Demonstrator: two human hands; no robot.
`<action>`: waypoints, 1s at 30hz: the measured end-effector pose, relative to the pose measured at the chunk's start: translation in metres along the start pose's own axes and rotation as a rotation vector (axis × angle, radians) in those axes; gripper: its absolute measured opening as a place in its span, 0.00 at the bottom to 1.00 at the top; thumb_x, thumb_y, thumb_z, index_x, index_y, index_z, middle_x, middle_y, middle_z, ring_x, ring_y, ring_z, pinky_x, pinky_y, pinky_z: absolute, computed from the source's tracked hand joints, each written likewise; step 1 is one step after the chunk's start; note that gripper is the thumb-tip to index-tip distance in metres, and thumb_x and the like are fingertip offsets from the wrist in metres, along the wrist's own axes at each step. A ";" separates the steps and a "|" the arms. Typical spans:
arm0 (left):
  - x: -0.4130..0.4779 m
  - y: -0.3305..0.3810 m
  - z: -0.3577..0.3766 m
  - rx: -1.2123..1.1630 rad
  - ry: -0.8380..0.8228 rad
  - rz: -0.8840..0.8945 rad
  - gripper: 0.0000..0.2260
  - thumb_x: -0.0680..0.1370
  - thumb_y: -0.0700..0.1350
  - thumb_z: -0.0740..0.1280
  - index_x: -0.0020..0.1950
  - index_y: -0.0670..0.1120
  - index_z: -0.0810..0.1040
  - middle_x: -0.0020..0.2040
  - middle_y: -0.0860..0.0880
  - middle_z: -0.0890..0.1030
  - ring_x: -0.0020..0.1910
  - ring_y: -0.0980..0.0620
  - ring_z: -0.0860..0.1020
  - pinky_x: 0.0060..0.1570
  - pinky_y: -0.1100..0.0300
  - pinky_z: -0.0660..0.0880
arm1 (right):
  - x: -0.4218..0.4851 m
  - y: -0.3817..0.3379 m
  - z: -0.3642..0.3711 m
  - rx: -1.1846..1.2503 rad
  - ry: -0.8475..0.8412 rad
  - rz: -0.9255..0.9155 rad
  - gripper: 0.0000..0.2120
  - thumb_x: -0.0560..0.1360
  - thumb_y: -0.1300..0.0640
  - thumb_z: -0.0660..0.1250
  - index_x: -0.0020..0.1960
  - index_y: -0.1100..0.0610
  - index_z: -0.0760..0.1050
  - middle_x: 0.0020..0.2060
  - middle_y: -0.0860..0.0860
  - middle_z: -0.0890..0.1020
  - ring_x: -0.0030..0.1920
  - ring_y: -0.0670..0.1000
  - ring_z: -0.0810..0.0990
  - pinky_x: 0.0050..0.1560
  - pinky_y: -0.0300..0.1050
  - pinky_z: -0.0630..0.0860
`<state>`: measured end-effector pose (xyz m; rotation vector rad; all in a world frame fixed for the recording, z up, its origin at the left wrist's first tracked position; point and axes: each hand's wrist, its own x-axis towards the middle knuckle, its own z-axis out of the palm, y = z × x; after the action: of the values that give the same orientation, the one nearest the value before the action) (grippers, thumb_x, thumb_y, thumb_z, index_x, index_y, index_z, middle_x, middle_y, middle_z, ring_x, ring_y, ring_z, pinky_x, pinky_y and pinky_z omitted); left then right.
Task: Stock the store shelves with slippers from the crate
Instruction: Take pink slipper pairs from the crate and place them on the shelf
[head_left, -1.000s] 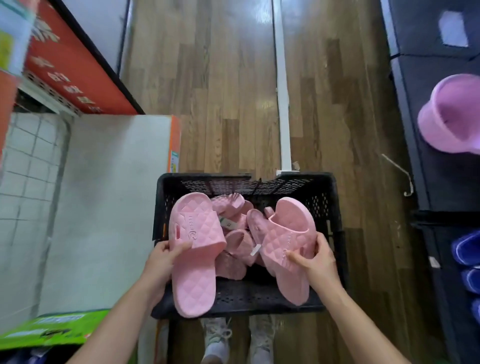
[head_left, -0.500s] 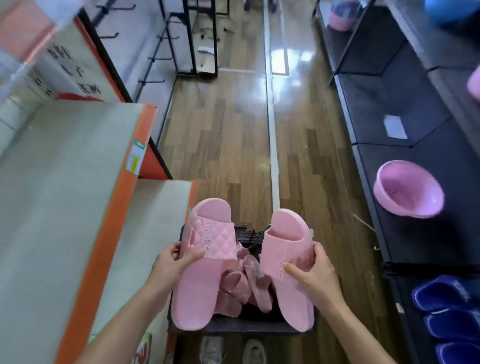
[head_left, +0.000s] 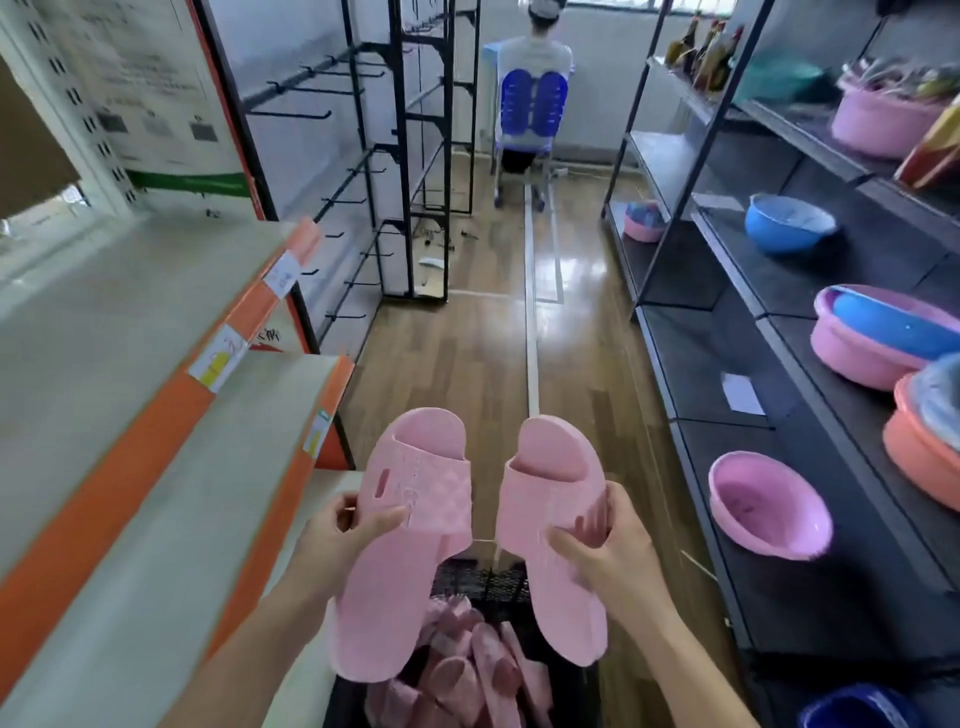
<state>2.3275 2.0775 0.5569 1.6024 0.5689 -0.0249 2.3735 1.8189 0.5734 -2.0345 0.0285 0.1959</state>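
The black crate (head_left: 483, 579) is cut off by the bottom edge and mostly hidden behind two raised slippers, with heaped slippers (head_left: 467, 670) inside it. The left hand (head_left: 343, 540) grips the left slipper (head_left: 415, 478) at its strap, thumb on top and the rest hidden beneath. The right hand (head_left: 608, 561) curls its fingers (head_left: 618, 501) round the outer edge of the right slipper (head_left: 550, 483). Orange-edged shelves (head_left: 104, 338) stand to the left.
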 end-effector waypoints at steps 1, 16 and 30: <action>-0.007 0.010 0.003 -0.006 -0.003 0.022 0.33 0.51 0.62 0.74 0.51 0.47 0.78 0.47 0.47 0.83 0.47 0.46 0.81 0.48 0.48 0.77 | -0.004 -0.008 -0.006 0.013 0.002 -0.017 0.16 0.67 0.56 0.74 0.46 0.52 0.67 0.36 0.49 0.75 0.34 0.45 0.74 0.33 0.41 0.73; -0.050 0.109 0.030 0.027 -0.178 0.276 0.42 0.46 0.68 0.76 0.55 0.49 0.76 0.49 0.48 0.83 0.46 0.45 0.82 0.47 0.46 0.78 | -0.049 -0.063 -0.115 0.125 0.155 -0.199 0.23 0.67 0.58 0.75 0.51 0.41 0.66 0.46 0.42 0.78 0.46 0.46 0.79 0.32 0.34 0.77; -0.035 0.167 0.117 0.187 -0.647 0.546 0.38 0.50 0.72 0.73 0.52 0.50 0.77 0.46 0.49 0.83 0.44 0.47 0.82 0.44 0.48 0.78 | -0.128 -0.057 -0.159 0.132 0.620 -0.062 0.21 0.66 0.57 0.76 0.51 0.45 0.68 0.45 0.48 0.78 0.42 0.46 0.78 0.30 0.37 0.76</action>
<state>2.3955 1.9549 0.7095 1.7624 -0.3847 -0.1841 2.2737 1.6952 0.7129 -1.8895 0.3544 -0.4689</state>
